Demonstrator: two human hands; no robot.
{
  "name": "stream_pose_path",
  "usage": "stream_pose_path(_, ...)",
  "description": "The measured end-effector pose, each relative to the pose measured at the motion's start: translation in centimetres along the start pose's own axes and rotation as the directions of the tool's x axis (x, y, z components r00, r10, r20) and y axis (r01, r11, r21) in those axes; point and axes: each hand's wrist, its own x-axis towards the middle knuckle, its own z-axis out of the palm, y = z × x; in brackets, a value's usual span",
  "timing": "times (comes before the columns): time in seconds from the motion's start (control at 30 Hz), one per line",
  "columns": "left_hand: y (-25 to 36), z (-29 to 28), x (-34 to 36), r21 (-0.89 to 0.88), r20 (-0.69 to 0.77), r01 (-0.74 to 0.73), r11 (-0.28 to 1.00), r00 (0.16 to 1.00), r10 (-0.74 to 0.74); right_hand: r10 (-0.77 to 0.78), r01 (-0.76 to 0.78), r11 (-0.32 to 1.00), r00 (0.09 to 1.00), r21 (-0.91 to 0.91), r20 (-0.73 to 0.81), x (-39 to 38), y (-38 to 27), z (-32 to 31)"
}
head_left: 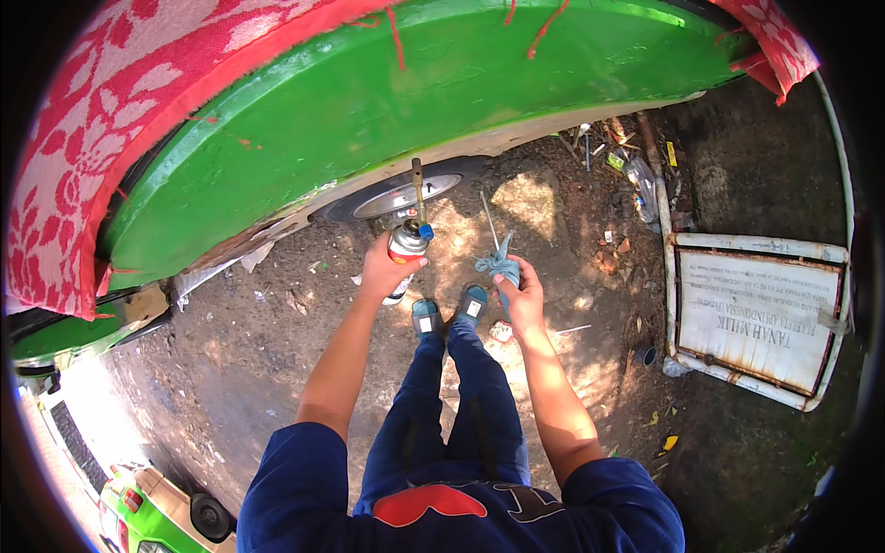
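My left hand (378, 267) is wrapped round a gas canister (406, 243) fitted with a blowtorch head (418, 189). The torch's metal nozzle points away from me, toward the green vehicle, and a blue cap or knob shows at its base. No flame can be made out. In my right hand (524, 293) is a grey-blue rag (499, 265), pinched between the fingers. A thin pale rod (489, 217) sticks out beyond the rag, and the rag seems knotted round it. Both hands are held apart in front of me, above my sandalled feet.
Ahead curves a green vehicle body (433, 101), draped with a red-and-pink patterned cloth (152, 120). Its wheel (406, 196) is just beyond the torch. On the right a white-framed metal sign (751, 300) leans over dirt ground, near scattered litter (643, 184). Another green vehicle (152, 516) stands at lower left.
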Motion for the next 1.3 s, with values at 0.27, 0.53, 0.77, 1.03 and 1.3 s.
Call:
stream_pose_path(0.27, 0.9, 1.2, 0.7, 0.003, 0.048, -0.024, 1.000, 0.999, 0.024, 0.020, -0.021, 0.999, 0.999, -0.032, -0.045, -0.4, -0.4, -0.6)
stream_pose_path(0.53, 1.9, 1.8, 1.0, -0.012, 0.057, 0.011, 1.000, 0.998, -0.010, -0.001, -0.002, 0.998, 0.999, -0.063, -0.052, -0.3, 0.3, -1.6)
stream_pose_path(0.77, -0.1, 1.2, 0.4, -0.050, 0.014, -0.010, 0.999, 1.000, 0.010, 0.002, -0.004, 0.999, 0.999, -0.033, -0.036, -0.3, -0.2, -1.0)
stream_pose_path(1.03, -0.5, 0.7, -0.1, -0.013, 0.007, 0.006, 1.000, 1.000, -0.006, 0.022, -0.022, 0.999, 1.000, -0.031, -0.014, -0.4, 0.2, -0.6)
stream_pose_path(1.3, -0.5, 1.2, 0.3, -0.035, 0.002, 0.030, 0.999, 1.000, -0.030, 0.026, -0.026, 0.998, 1.000, -0.051, -0.008, -0.4, 0.3, -1.2)
